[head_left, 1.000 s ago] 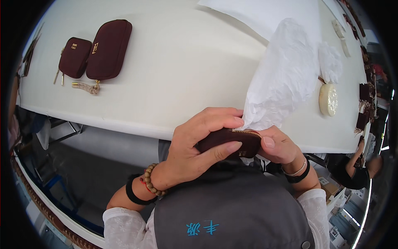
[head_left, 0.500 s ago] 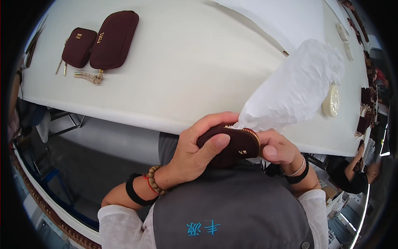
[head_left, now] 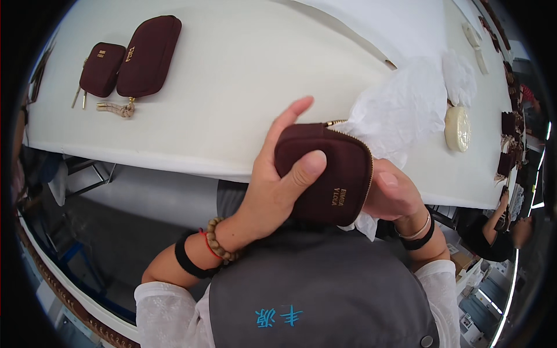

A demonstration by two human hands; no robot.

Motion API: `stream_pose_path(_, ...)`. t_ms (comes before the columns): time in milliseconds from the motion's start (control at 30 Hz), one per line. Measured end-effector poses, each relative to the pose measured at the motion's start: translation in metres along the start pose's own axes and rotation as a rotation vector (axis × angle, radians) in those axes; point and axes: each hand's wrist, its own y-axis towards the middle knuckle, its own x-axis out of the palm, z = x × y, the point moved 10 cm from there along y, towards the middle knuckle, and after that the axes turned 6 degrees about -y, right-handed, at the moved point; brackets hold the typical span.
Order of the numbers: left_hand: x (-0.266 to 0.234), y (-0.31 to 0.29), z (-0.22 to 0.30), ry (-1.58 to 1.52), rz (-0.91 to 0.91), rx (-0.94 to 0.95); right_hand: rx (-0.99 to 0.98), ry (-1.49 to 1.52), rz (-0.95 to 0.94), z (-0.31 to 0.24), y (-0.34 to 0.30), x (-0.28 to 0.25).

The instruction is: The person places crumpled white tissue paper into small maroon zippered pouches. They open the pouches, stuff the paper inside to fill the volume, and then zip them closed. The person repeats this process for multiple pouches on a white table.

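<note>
Pouch (head_left: 331, 174), small, dark maroon, zip-around, sits at centre frame, held up between both hands just below the near edge of the white table (head_left: 243, 87). Left hand (head_left: 275, 180) grasps it from the left side: thumb pressed flat on the front face, fingers wrapped behind, index finger sticking up past the top edge. Right hand (head_left: 391, 194) grips the pouch's right edge, thumb on top, remaining fingers hidden behind it. Gold zipper is open along the top right corner, and white tissue paper (head_left: 400, 110) spills out of that opening, up and right over the table. A bit of the same paper pokes out under the pouch near the right wrist.

Left wrist wears a wooden bead bracelet (head_left: 217, 240) and a black band; right wrist has a black band and a thin bangle.

Upper left of frame: two more maroon pouches lie side by side on the table, a smaller one (head_left: 101, 69) and a longer one (head_left: 148, 55) with a tassel pull. Right of frame: a round cream-coloured object (head_left: 457, 129) on the table just beside the tissue. Far right edge: another person, dark-clothed, partly visible.
</note>
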Motion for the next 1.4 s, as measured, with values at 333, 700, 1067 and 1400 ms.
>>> stream_pose_path(333,-0.023,-0.003,0.038,0.089,0.266,0.281,-0.007,-0.080,0.124,-0.029,0.005,-0.006)
stream_pose_path(700,0.024,0.005,0.051,1.141,-0.021,0.470,-0.217,0.236,0.084,-0.032,0.024,-0.010)
stream_pose_path(1067,0.031,0.011,0.044,1.665,0.025,0.631,-0.238,-0.851,0.336,-0.043,0.023,-0.023)
stream_pose_path(1400,0.029,0.014,0.064,1.479,0.220,0.732,-0.687,-1.751,0.648,-0.062,-0.005,0.017)
